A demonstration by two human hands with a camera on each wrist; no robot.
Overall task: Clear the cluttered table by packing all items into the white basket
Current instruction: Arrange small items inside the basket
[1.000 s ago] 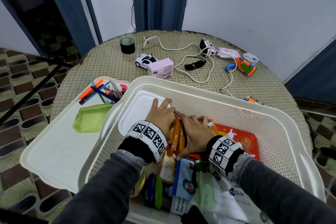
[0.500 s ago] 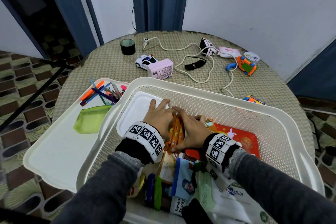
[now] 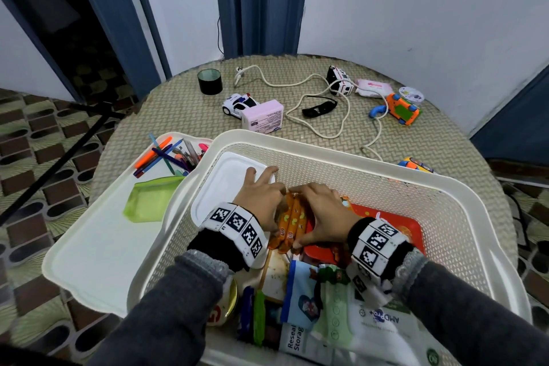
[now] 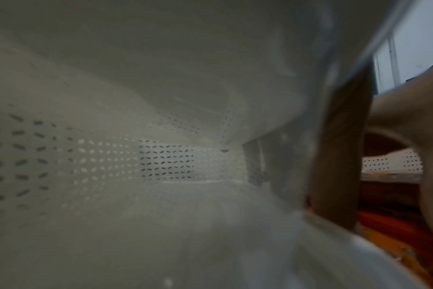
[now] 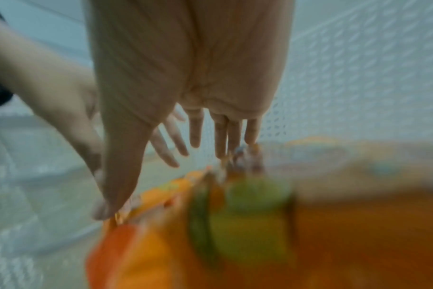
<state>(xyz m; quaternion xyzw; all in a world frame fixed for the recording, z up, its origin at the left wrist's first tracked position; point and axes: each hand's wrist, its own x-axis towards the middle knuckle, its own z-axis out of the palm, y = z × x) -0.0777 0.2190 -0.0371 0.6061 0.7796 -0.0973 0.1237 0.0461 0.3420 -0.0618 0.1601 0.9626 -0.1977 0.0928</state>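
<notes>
Your hands have drawn slightly nearer in the white basket (image 3: 341, 154), the orange snack packets (image 3: 289, 221) between them. Left hand (image 3: 261, 202) and right hand (image 3: 322, 212) press with near-straight fingers, squaring the bundle upright beside the white lid (image 3: 225, 184); toys wait on the far desk (image 3: 184, 110).

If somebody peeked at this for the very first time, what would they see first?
Probably the two hands, left hand and right hand, pressed on either side of the orange snack packets in the middle of the big white basket. Next, the long white cable looping across the table behind the basket, with the toy police car and orange toy nearby.
</notes>
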